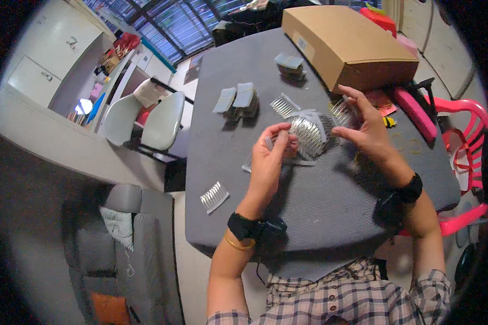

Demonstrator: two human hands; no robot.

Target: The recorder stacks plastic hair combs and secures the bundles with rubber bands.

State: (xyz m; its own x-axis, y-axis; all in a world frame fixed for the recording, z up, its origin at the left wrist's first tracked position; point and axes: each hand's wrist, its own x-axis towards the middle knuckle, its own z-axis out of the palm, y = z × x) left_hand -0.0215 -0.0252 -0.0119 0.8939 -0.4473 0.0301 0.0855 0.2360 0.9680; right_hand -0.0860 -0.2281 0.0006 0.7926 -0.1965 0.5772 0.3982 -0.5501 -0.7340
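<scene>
A loose pile of clear hair combs (307, 130) with silvery teeth lies on the grey-covered table in front of me. At the left side of the pile my left hand (274, 149) is closed, its thumb and fingertips pinched on a pale comb edge mostly hidden by the fingers. My right hand (367, 122) curves round a few combs (341, 112) at the pile's right side, thumb below and fingers above. One comb (284, 105) lies just beyond the pile. A single comb (214, 197) rests apart at the near left.
Banded stacks of combs (237, 98) stand at the left, with another stack (290, 64) farther back. A large cardboard box (352, 46) fills the far right. Near it lie a pink long object (416, 115) and yellow rubber bands (415, 145). A pink chair (466, 108) stands beyond the right edge.
</scene>
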